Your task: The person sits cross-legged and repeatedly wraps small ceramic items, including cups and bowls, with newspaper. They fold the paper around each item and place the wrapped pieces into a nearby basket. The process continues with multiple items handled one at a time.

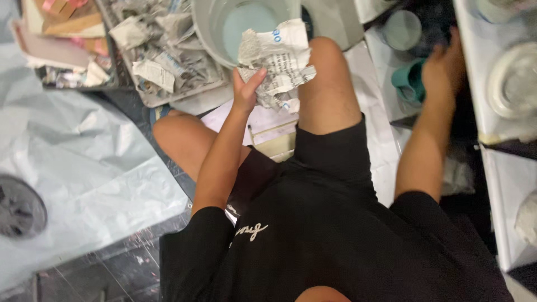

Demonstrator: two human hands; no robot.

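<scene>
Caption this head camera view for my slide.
Seated person's left hand grips crumpled newspaper above a bucket; right hand reaches sideways.

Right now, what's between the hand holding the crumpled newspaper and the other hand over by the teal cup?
In the head view, the person's raised bare knee lies between the left hand, gripping the crumpled newspaper, and the right hand at the teal cup.

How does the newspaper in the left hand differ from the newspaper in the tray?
The newspaper piece in the left hand is a single crumpled sheet, held up over the edge of the pale bucket; the tray newspaper is a heap of many torn scraps lying loose in the grey tray. The held piece is larger than any single scrap. Both are crumpled, printed grey-white paper.
</scene>
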